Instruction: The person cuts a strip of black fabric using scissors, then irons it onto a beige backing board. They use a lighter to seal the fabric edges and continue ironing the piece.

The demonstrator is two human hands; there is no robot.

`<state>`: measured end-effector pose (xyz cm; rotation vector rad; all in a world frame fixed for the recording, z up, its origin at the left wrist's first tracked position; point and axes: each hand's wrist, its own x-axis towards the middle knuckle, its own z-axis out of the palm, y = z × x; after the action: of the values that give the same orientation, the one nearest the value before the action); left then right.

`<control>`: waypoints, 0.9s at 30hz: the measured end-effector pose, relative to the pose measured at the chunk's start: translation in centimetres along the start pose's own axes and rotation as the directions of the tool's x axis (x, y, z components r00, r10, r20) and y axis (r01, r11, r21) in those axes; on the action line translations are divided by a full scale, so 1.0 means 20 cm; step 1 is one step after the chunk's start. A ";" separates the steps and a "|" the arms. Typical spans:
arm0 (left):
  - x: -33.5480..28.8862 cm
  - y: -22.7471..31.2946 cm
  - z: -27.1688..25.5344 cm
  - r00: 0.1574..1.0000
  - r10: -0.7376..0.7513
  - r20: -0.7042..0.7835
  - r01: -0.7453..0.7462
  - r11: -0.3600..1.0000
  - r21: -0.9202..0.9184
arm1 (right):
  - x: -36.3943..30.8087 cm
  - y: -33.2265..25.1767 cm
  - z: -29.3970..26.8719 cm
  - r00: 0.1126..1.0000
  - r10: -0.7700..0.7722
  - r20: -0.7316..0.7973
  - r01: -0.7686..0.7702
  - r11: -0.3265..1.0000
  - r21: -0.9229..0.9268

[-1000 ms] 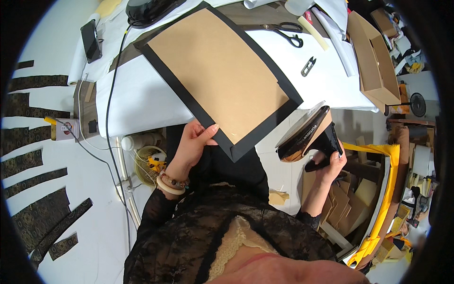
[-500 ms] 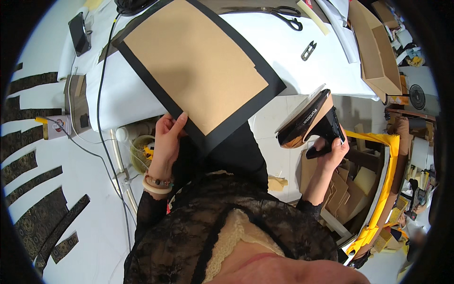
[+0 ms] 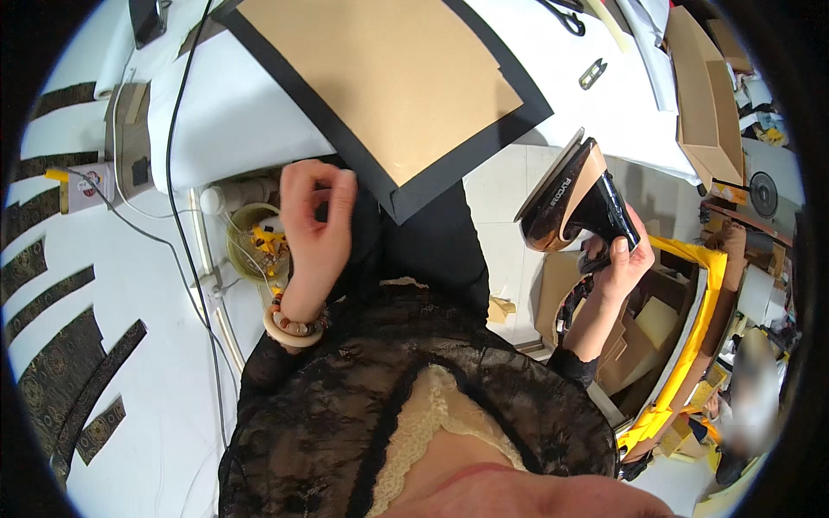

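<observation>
A black fabric piece (image 3: 518,129) lies on the white-covered table, its near corner hanging past the front edge. On top of it rests a tan board (image 3: 397,95), which leaves a black border around it. My left hand (image 3: 318,207) is raised beside the near left edge of the fabric, apart from it. Its fingers curl in toward the thumb, and nothing shows between them. My right hand (image 3: 623,257) grips the handle of a black and rose-gold handheld garment steamer (image 3: 574,194), held off the table's front edge with its flat plate facing up and left.
Black scissors (image 3: 566,17) and small thread snips (image 3: 592,74) lie on the table (image 3: 233,112) at right. An open cardboard box (image 3: 704,104) stands beyond them. A black cable (image 3: 177,129) runs down the left. Below are a scrap bin (image 3: 250,242) and a yellow-edged container (image 3: 691,345).
My left hand has let go of the fabric's edge and drawn back toward me, fingers curled. The steamer stays in my right hand. The view has shifted, so the table sits higher.
</observation>
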<state>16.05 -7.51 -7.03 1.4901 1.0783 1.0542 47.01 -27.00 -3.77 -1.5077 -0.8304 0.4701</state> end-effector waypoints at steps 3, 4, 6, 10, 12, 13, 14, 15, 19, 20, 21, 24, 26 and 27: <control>-0.07 0.03 0.04 0.996 -0.038 0.082 0.033 0.998 0.059 | 0.00 -0.02 0.02 1.000 0.008 0.024 -0.007 0.998 -0.056; -0.08 0.03 0.04 0.996 -0.061 0.069 0.056 0.996 0.074 | 0.00 -0.03 0.03 0.999 0.003 0.043 0.000 0.997 -0.080; -0.09 0.03 0.06 0.997 -0.029 0.070 0.015 0.982 0.190 | 0.00 -0.06 0.05 0.997 -0.005 0.077 0.015 0.991 -0.130; -0.09 0.09 0.09 0.991 0.075 0.110 -0.117 0.878 0.464 | -0.01 -0.09 0.08 0.993 0.003 0.116 0.011 0.992 -0.123; -0.09 0.06 0.11 0.993 0.087 0.078 -0.113 0.885 0.451 | -0.02 -0.09 0.11 0.993 -0.004 0.116 0.018 0.993 -0.115; -0.09 0.06 0.11 0.995 0.072 0.072 -0.097 0.883 0.460 | -0.02 -0.10 0.13 0.993 -0.011 0.121 0.025 0.992 -0.122; -0.09 0.07 0.12 0.996 0.056 0.064 -0.080 0.880 0.468 | -0.02 -0.11 0.14 0.992 -0.016 0.127 0.032 0.991 -0.128; -0.08 0.06 0.12 0.998 0.031 0.051 -0.051 0.886 0.460 | -0.02 -0.12 0.13 0.991 0.001 0.137 0.021 0.988 -0.153; -0.09 0.01 0.13 1.000 -0.012 0.012 0.008 0.958 0.287 | -0.01 -0.12 0.11 0.969 -0.035 0.244 0.107 0.951 -0.290; -0.09 0.01 0.14 1.000 -0.014 0.014 0.010 0.961 0.277 | -0.01 -0.15 0.13 0.959 -0.034 0.280 0.119 0.949 -0.293; -0.10 0.01 0.15 1.000 -0.016 0.016 0.011 0.964 0.267 | 0.00 -0.17 0.15 0.948 -0.034 0.315 0.132 0.946 -0.296; -0.10 0.01 0.16 0.999 -0.008 0.033 0.001 0.976 0.216 | 0.02 -0.21 0.19 0.890 -0.077 0.449 0.247 0.910 -0.334; -0.10 0.01 0.17 0.999 -0.009 0.042 0.001 0.982 0.186 | 0.05 -0.24 0.21 0.827 -0.093 0.555 0.333 0.876 -0.349; -0.10 0.01 0.17 0.999 -0.014 0.043 0.007 0.984 0.177 | 0.06 -0.27 0.22 0.791 -0.061 0.608 0.354 0.857 -0.375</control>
<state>19.00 -10.16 -7.54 1.6390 1.1718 0.9331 43.39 -23.39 1.07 -1.7035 -1.6894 0.5955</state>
